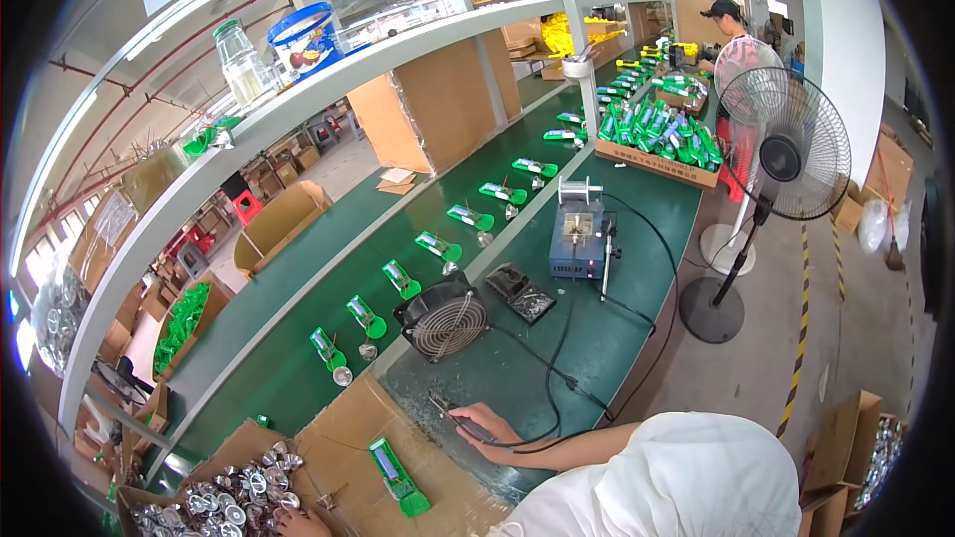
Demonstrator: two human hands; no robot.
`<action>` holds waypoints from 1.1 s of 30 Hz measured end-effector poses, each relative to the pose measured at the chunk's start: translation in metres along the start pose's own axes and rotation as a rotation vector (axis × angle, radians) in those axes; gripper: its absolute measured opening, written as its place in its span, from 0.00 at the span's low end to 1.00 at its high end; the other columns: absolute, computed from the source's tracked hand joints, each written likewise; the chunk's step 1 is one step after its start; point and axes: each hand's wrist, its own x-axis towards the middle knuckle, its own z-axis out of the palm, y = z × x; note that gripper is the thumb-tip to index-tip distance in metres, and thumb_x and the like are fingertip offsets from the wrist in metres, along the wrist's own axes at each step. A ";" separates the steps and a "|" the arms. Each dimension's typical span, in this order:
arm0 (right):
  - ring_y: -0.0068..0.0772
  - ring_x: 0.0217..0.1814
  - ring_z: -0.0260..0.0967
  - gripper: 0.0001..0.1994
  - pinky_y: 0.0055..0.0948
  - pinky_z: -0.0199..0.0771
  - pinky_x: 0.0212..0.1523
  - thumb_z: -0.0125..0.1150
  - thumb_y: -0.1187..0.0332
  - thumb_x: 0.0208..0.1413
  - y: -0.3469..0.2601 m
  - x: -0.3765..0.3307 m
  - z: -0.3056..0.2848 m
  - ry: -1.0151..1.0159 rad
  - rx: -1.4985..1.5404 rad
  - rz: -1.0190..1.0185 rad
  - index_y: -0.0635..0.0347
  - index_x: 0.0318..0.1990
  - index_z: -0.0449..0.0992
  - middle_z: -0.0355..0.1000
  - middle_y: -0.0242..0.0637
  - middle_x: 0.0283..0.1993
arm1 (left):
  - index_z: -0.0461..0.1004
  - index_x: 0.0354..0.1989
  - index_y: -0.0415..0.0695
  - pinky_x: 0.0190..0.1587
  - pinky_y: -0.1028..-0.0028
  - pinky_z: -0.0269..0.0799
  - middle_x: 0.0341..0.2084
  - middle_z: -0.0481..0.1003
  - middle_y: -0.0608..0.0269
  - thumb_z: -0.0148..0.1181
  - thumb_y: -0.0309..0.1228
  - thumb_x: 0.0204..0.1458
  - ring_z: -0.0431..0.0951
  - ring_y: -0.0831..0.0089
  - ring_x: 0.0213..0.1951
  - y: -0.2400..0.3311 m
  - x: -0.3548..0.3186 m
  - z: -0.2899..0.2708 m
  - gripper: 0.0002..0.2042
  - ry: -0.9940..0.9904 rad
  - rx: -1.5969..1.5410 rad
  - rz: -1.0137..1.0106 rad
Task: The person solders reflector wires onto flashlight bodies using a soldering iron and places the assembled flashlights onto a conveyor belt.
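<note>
My right hand (485, 430) is closed around the dark handle of a soldering iron (460, 420), its tip pointing up and left above the green bench. A black cord trails from it to the right. At the lower edge my left hand (300, 523) is partly cut off, its fingers curled against a silver reflector cup (288, 499) at the edge of a box (227, 440) heaped with such cups. Between the hands, on a cardboard sheet (348, 418), lies a green plastic flashlight housing (398, 477) with a pale insert and a thin wire near it.
Green housings with reflector cups line the conveyor (288, 378). A small black fan (445, 318), a dark tray (519, 293) and a blue soldering station (577, 259) stand ahead, cords crossing the bench. Right of it are a pedestal fan (781, 157) and, farther off, another person (741, 45).
</note>
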 end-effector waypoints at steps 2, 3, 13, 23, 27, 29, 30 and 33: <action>0.36 0.43 0.65 0.15 0.26 0.64 0.44 0.54 0.73 0.51 0.009 -0.002 -0.002 -0.008 0.002 0.037 0.54 0.48 0.67 0.64 0.38 0.42 | 0.70 0.50 0.54 0.53 0.48 0.52 0.56 0.61 0.64 0.38 0.47 0.56 0.59 0.60 0.56 0.002 -0.034 -0.047 0.20 -0.073 -0.080 0.088; 0.36 0.44 0.65 0.14 0.26 0.64 0.44 0.54 0.72 0.52 0.015 -0.003 0.000 0.001 -0.016 0.048 0.53 0.48 0.67 0.64 0.38 0.42 | 0.70 0.49 0.56 0.52 0.48 0.52 0.56 0.62 0.66 0.39 0.45 0.55 0.57 0.64 0.58 0.003 -0.036 -0.025 0.18 0.052 -0.104 0.151; 0.37 0.44 0.63 0.13 0.29 0.63 0.46 0.51 0.66 0.54 0.026 -0.002 0.007 -0.005 0.039 0.059 0.51 0.48 0.66 0.63 0.38 0.41 | 0.74 0.37 0.42 0.43 0.64 0.68 0.35 0.74 0.52 0.50 0.41 0.49 0.72 0.59 0.40 0.022 -0.091 -0.024 0.16 0.173 -0.451 0.513; 0.38 0.40 0.65 0.12 0.31 0.65 0.40 0.51 0.66 0.54 0.024 -0.005 0.007 0.024 0.069 0.039 0.50 0.47 0.66 0.63 0.38 0.39 | 0.58 0.57 0.50 0.52 0.49 0.55 0.54 0.61 0.55 0.51 0.49 0.48 0.60 0.57 0.55 0.006 -0.122 -0.053 0.29 0.231 -0.371 0.159; 0.45 0.38 0.67 0.11 0.35 0.68 0.37 0.51 0.65 0.54 0.032 -0.003 0.011 0.062 0.087 0.004 0.49 0.45 0.66 0.64 0.42 0.38 | 0.58 0.57 0.52 0.59 0.52 0.43 0.55 0.60 0.63 0.45 0.44 0.54 0.61 0.63 0.54 0.020 -0.111 -0.036 0.23 0.130 -0.220 0.393; 0.46 0.37 0.67 0.11 0.38 0.67 0.35 0.51 0.65 0.54 0.036 -0.002 0.018 0.077 0.096 -0.035 0.48 0.45 0.65 0.64 0.42 0.37 | 0.56 0.58 0.52 0.60 0.53 0.43 0.57 0.58 0.62 0.46 0.44 0.53 0.59 0.62 0.56 0.021 -0.111 -0.031 0.24 0.064 -0.261 0.438; 0.46 0.37 0.67 0.11 0.38 0.67 0.35 0.51 0.65 0.54 0.040 -0.003 0.021 0.095 0.099 -0.032 0.48 0.45 0.65 0.64 0.42 0.37 | 0.55 0.59 0.53 0.60 0.53 0.43 0.57 0.57 0.62 0.46 0.44 0.53 0.57 0.61 0.56 0.021 -0.112 -0.026 0.24 0.029 -0.280 0.461; 0.43 0.39 0.67 0.13 0.34 0.67 0.37 0.52 0.65 0.54 0.038 -0.002 0.020 0.018 0.101 0.009 0.46 0.47 0.64 0.64 0.38 0.38 | 0.52 0.60 0.53 0.61 0.55 0.42 0.59 0.54 0.60 0.47 0.43 0.53 0.54 0.59 0.58 0.017 -0.100 -0.005 0.26 -0.069 -0.340 0.516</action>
